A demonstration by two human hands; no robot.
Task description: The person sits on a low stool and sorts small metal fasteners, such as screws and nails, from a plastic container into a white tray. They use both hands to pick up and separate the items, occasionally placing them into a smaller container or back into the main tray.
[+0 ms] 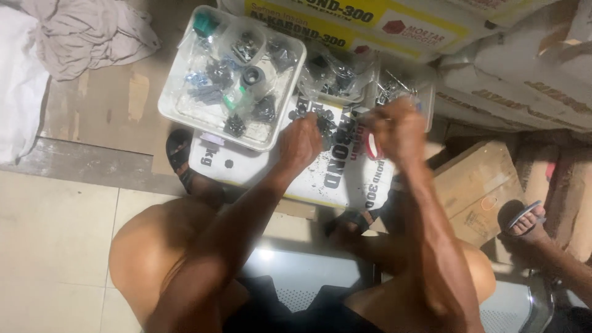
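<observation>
Head view: left hand (300, 143) closed on dark screws (324, 125), right hand (398, 126) blurred, grip unclear.
Risk: screws may spill off sack (320, 179); tray (185, 114) at 10 o'clock overhangs.

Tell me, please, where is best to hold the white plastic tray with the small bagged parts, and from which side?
Probably grip the white plastic tray by its raised rim at the near-left corner, coming from the left. That rim is bare there, while the left hand and clear bags crowd its right side.

Right hand (398, 129) motion-blurred, its grasp unreadable, small dark parts under left hand (300, 143) indistinct, tray (179, 111) contents too small to identify, another person's foot (524, 223) cut by edge.
</observation>
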